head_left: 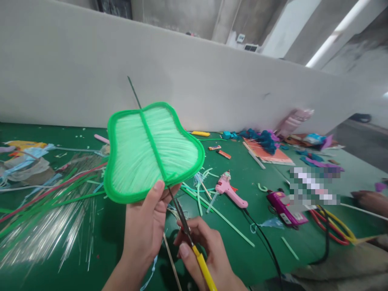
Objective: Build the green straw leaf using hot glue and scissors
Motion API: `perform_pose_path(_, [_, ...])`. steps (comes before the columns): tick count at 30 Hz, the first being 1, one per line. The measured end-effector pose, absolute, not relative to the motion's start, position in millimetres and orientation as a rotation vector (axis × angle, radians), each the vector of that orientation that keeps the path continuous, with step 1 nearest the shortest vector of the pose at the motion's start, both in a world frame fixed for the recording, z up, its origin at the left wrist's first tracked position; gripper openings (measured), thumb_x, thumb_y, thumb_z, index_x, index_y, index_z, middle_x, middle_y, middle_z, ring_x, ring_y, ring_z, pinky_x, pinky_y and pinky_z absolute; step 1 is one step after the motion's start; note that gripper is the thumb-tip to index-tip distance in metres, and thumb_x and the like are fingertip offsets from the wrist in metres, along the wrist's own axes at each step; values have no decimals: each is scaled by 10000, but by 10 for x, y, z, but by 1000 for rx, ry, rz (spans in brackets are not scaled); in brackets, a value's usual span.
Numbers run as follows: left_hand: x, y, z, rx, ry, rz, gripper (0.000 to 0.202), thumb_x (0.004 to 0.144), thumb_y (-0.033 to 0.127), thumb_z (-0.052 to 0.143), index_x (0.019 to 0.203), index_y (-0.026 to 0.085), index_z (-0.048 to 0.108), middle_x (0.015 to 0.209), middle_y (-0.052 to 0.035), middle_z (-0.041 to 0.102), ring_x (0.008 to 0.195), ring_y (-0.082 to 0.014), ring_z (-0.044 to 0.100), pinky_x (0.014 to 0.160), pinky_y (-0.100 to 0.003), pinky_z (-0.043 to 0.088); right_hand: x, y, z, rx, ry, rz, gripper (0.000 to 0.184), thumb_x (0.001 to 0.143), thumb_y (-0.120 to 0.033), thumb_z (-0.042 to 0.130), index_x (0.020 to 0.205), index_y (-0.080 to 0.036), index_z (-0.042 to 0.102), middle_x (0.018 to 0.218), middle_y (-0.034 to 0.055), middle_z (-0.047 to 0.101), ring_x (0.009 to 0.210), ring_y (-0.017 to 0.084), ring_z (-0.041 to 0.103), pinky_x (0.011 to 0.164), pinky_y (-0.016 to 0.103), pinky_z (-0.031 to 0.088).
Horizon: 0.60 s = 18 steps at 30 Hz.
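The left hand [147, 222] pinches the low edge of a green leaf shape [130, 149] in its fingers, above the desk [245, 178]. The right hand [214, 250] curls its fingers round a yellow-handled tool [199, 257], tip near the leaf shape's bottom

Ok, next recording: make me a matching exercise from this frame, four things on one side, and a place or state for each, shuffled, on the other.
Things:
1. Green-rimmed panel
2. Yellow-handled tool
3. Glue gun
4. Clear strips

Places or states:
A. Pink, lying to the right of the panel
B. Held in the right hand
C. Spread out at the picture's left
D. Held up in the left hand

Pairs: 1-D, 2-B, 3-A, 4-C
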State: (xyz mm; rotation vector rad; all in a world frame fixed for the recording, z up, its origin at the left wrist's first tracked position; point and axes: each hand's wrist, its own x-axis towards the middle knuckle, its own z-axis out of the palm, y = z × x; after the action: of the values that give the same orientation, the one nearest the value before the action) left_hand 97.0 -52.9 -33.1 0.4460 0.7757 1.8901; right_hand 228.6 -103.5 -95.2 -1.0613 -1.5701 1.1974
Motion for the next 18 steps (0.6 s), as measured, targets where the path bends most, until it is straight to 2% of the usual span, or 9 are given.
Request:
perform_pose_path(6, [919,-517,-316,427,766,1893,472,672,168,891,1105,293,750,1113,-18,806,991,-243,774,888,-418,660,2288,-1091,-943,-1084,-1550,1241,364,927,-514,600,1119,-206,619,816,50,675,684,171,625,630,277,517])
perform_pose_path(11, [927,-524,-327,439,777,1901,469,664,149,897,1084,304,755,1106,-6,804,1012,-248,767,866,-413,670,2271,-1008,-869,-1004,-1590,1352,329,955,-483,580,1113,-195,585,826,48,656,689,168,629,646,286,529])
perform_pose_path(18, [971,-557,-352,443,893,1967,422,644,238,940,1027,290,770,960,1,813,937,-252,778,848,-452,678,2154,-937,-808,-945,-1614,1238,270,944,-394,581,1134,-202,579,745,4,617,605,136,558,575,244,492])
